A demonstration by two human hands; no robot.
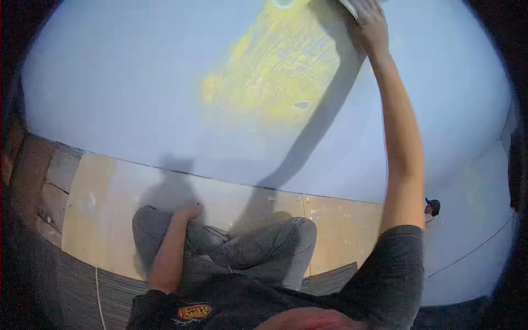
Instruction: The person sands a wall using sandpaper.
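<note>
My right hand (369,25) is raised high against a pale blue-white wall (126,93), pressing a flat light-coloured sanding block or pad (352,6) at the top edge of the view. Just left of it spreads a rough yellow patch (275,71) where the surface is worn through. My left hand (188,210) rests on my left knee, fingers curled on the grey trouser cloth (253,253), holding nothing. I am crouched close to the wall.
A bare plywood strip (110,214) runs along the wall's foot. Stacked boards (52,187) stand at the left. A thin white cord (99,297) lies on the ribbed grey floor. A small dark fitting with a cable (433,206) sits on the right wall.
</note>
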